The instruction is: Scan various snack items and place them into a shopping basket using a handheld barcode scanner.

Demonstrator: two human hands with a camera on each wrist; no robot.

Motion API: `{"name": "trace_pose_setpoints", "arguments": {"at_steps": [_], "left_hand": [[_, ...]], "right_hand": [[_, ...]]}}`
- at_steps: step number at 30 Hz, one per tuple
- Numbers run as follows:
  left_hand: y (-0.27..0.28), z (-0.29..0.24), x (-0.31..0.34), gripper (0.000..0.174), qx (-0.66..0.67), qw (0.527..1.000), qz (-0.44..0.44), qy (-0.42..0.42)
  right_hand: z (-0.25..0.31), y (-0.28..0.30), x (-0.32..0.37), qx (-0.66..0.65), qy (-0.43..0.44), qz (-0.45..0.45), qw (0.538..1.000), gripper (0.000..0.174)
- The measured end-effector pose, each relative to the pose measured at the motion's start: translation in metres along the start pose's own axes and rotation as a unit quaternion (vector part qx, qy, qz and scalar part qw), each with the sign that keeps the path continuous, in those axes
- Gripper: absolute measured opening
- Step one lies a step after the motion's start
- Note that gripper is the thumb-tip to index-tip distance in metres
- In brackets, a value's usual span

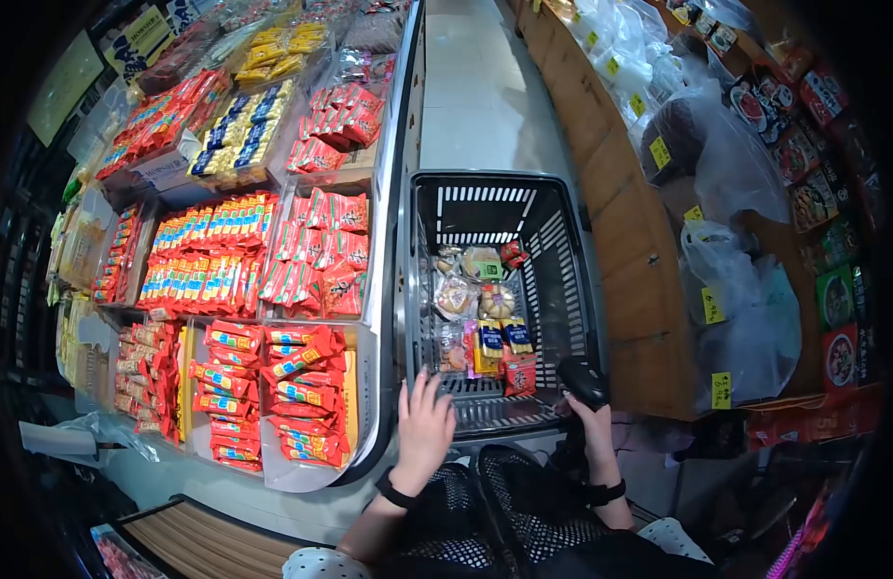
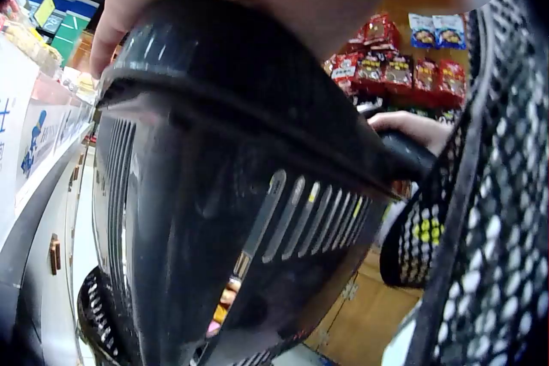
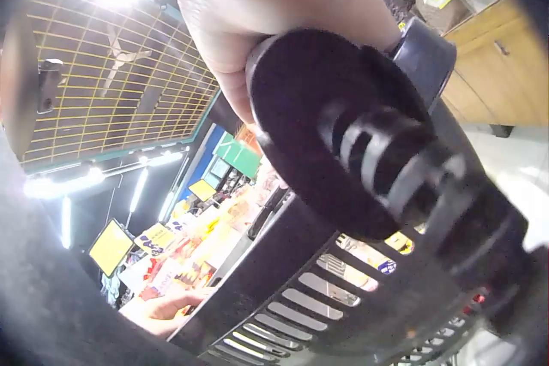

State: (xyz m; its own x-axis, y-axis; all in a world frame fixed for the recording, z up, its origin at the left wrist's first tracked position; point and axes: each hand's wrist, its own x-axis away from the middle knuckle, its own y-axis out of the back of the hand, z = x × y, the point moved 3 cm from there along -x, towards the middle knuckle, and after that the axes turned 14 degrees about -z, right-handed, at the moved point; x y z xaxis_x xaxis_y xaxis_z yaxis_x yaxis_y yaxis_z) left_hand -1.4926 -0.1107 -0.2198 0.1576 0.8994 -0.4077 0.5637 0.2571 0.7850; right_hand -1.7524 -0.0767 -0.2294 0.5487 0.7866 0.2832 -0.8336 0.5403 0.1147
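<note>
In the head view a black slotted shopping basket [image 1: 567,241] stands in the aisle in front of the person. Wrapped snacks lie in its lower part, among them blue-and-yellow packets [image 1: 502,336], a red packet [image 1: 520,372] and a clear pack of round pieces [image 1: 497,301]. My left hand [image 1: 427,425], fingers spread and fairly straight, is at the basket's near left corner; the left wrist view has it lying over the rim [image 2: 206,36]. My right hand [image 1: 593,425] grips a black rounded handle [image 1: 584,382] at the near right corner, seen close up in the right wrist view.
To the left a display counter holds bins of red snack packets [image 1: 210,251] and yellow-and-blue packets [image 1: 244,130]. Along the right runs a wooden shelf unit [image 1: 620,241] with plastic bags [image 1: 741,299] and yellow price tags [image 1: 721,390]. Tiled floor [image 1: 485,87] stretches ahead between them.
</note>
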Motion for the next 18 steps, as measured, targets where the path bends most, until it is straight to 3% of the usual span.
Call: {"name": "trace_pose_setpoints", "arguments": {"at_steps": [10, 18], "left_hand": [[-0.001, 0.016, -0.009, 0.011, 0.106, 0.992, -0.06, 0.042], [-0.026, 0.035, -0.064, 0.012, 0.107, 0.989, -0.096, 0.043]], "right_hand": [[0.008, -0.01, 0.001, -0.093, 0.059, -0.056, 0.992, 0.019], [0.028, -0.04, -0.054, -0.073, 0.067, -0.041, 0.994, 0.019]]}}
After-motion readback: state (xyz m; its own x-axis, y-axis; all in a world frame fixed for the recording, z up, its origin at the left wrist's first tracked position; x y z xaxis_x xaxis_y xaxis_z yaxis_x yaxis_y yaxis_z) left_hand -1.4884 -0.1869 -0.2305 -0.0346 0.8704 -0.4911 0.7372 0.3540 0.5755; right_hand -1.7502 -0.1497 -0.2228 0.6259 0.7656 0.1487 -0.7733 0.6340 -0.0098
